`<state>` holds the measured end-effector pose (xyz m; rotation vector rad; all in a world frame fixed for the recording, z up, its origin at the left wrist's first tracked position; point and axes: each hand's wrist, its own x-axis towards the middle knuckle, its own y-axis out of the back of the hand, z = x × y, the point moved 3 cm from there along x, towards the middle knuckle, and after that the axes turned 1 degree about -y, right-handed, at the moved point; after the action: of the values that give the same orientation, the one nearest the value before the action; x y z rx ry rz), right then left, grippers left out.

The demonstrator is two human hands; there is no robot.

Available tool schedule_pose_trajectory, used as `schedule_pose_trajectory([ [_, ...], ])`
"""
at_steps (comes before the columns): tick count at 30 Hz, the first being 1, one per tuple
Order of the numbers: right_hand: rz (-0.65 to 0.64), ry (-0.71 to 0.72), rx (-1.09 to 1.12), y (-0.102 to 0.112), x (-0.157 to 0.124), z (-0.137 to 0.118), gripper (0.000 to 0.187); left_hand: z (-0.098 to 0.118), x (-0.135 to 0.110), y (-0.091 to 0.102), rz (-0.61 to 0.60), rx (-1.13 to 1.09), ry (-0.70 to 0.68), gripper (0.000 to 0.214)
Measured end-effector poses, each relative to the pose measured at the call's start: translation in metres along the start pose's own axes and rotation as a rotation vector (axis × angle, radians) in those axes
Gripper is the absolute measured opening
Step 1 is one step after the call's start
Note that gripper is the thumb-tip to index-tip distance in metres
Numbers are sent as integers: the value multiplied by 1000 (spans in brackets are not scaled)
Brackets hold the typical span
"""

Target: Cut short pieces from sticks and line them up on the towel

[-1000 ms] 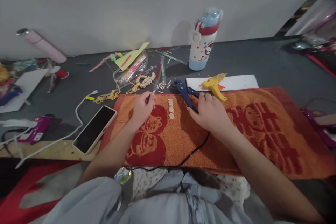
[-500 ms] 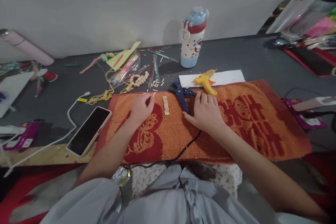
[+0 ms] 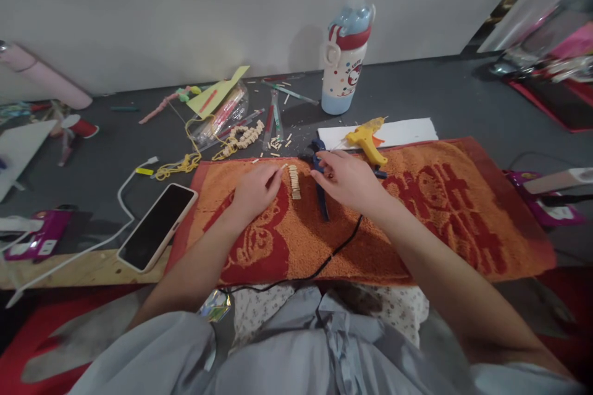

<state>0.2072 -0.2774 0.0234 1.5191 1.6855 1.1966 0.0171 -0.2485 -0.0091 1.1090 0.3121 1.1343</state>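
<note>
One thin, pale, wood-like stick [image 3: 284,166] projects from the left hand [image 3: 257,188], whose thumb and forefinger are pinched together on it, just beside a short row of pale, rod-shaped pieces [image 3: 294,184] lying on an orange-and-red terry towel [image 3: 301,234] on the dark grey bench [image 3: 407,92]. The right hand [image 3: 346,179], apart from the left, lies across a dark blue, plier-like tool [image 3: 320,194] with its fingers curled; whether they grip it cannot be told. The stick is probably very light, stiff and easily snapped, best pinched gently near its middle. The row, if its pieces are loose, would likely shift when brushed. The tool, presumably heavier and rigid, is best taken by its long handles, clear of the head
</note>
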Motion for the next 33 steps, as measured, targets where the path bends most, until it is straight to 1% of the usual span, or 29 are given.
schedule_pose_trajectory([
  [2,-29,45,177,-4,9,-4,30,1,-1,0,9,-10,-12,25],
  [4,-20,72,302,-10,16,-4,28,1,-2,-1,11,-2,-22,27],
  [7,-7,69,455,-20,23,-2,24,3,-4,-2,-2,20,-45,29],
  [11,-16,57,653,-30,26,3,17,4,-5,-3,-23,-22,-48,28],
  [16,-79,40,785,-36,28,7,15,3,-5,-5,-39,-138,3,24],
  [19,-132,23,886,-37,28,5,14,3,-6,-7,-26,-228,43,23],
  [24,-152,-20,1049,-36,25,0,15,6,-7,-9,30,-378,132,20],
  [26,-161,-38,1131,-36,25,-2,17,8,-7,-8,49,-402,130,19],
  [29,-180,-72,1226,-38,25,-2,19,12,-7,-7,51,-393,102,24],
  [33,-180,-92,1270,-40,25,-3,19,16,-6,-6,4,-429,95,31],
])
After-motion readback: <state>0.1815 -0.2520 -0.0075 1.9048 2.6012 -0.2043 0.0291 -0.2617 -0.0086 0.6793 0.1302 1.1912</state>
